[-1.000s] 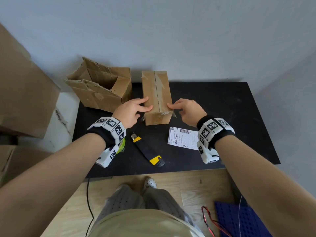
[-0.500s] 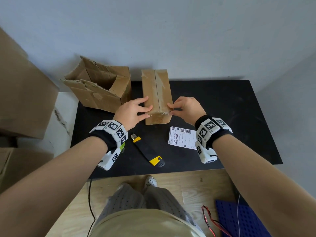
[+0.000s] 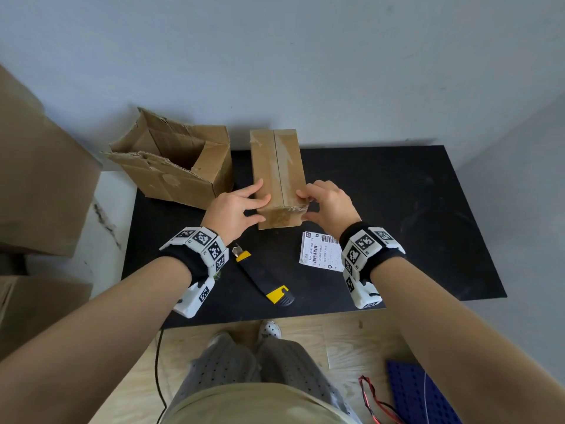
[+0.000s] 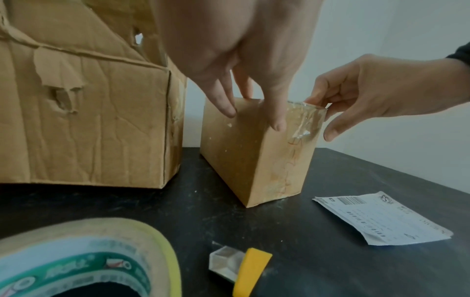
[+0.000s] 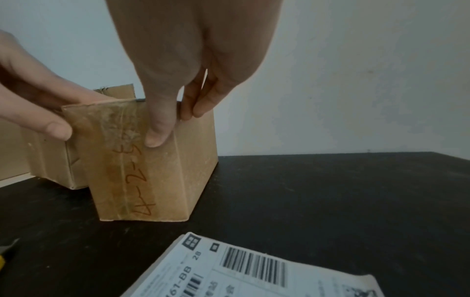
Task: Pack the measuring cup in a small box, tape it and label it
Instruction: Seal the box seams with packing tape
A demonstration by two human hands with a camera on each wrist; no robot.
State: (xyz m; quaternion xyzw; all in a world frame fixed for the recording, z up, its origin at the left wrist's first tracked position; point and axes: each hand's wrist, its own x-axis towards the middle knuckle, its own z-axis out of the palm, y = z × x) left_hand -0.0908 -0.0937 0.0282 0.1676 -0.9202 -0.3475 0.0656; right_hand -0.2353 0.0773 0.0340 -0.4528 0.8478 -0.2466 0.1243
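Observation:
A small closed cardboard box [image 3: 276, 166] stands on the black table [image 3: 397, 209], with clear tape [image 4: 302, 122] along its top seam and folded over its near end. My left hand [image 3: 260, 206] holds the near left corner, fingers on top and thumb on the near face. At the near right corner my right hand [image 3: 305, 206] pinches over the tape end, thumb [image 5: 155, 136] on the near face and fingers on the right side. The near face bears handwriting [image 5: 137, 180]. The measuring cup is not in sight. A white shipping label [image 3: 321, 252] lies loose in front of the box.
A torn open carton [image 3: 174, 166] stands just left of the small box. A black and yellow utility knife [image 3: 263, 276] lies near the front edge, and a tape roll [image 4: 76, 261] sits under my left wrist. Big cartons [image 3: 39, 179] stack at the far left.
Both thumbs have come down from the top edge onto the box's near face, and the tape end that stuck out at the right corner is now pressed down.

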